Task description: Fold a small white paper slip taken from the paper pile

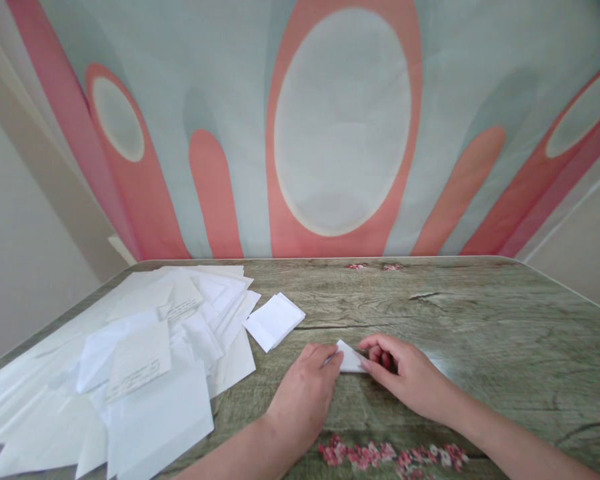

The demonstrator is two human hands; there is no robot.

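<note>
A small folded piece of white paper (351, 360) lies on the table between my two hands, its top coming to a point. My left hand (307, 387) is closed on its left side, with the fingers curled over the edge. At the paper's lower right corner, the thumb of my right hand (405, 373) presses down while the fingers curl above it. Part of the paper is hidden under my left fingers. Just beyond my left hand lies a small stack of folded white paper squares (275, 321).
A large loose pile of white paper sheets (160, 420) covers the table's left side, some with printed lines. The wood-grain table (505, 333) has pink flower prints near its front and back edges. Behind it hangs a pink and grey-green patterned curtain (250, 133).
</note>
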